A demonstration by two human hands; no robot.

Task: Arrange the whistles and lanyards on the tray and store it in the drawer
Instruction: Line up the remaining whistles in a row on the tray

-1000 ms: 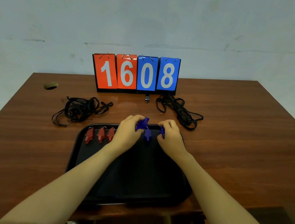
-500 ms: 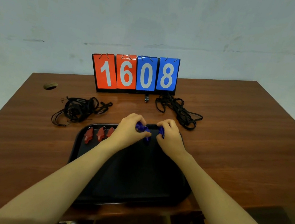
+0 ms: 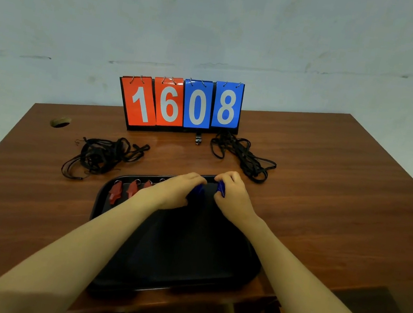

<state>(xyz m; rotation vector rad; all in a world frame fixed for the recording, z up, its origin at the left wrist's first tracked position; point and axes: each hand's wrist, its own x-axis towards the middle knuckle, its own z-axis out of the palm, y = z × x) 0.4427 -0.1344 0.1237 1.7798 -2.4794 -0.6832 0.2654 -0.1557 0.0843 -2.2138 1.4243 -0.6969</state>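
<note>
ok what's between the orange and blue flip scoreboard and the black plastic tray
Head view: one small silvery metal piece lies just before the flip scoreboard; otherwise the brown wooden table is bare up to the black tray.

you had open wood on the table point(image 3: 328, 204) right of the tray point(image 3: 184, 248), and a wide stretch of tray floor free between your forearms. the scoreboard point(image 3: 181, 105) walled off the back. one cord tangle point(image 3: 101, 158) lay off the tray's far left corner, another cord tangle point(image 3: 246, 157) just behind your right hand point(image 3: 233, 201). red whistles point(image 3: 125, 192) lined the far left rim; your left hand point(image 3: 174, 192), gripping a blue whistle point(image 3: 195, 191), crowded the middle.
</note>
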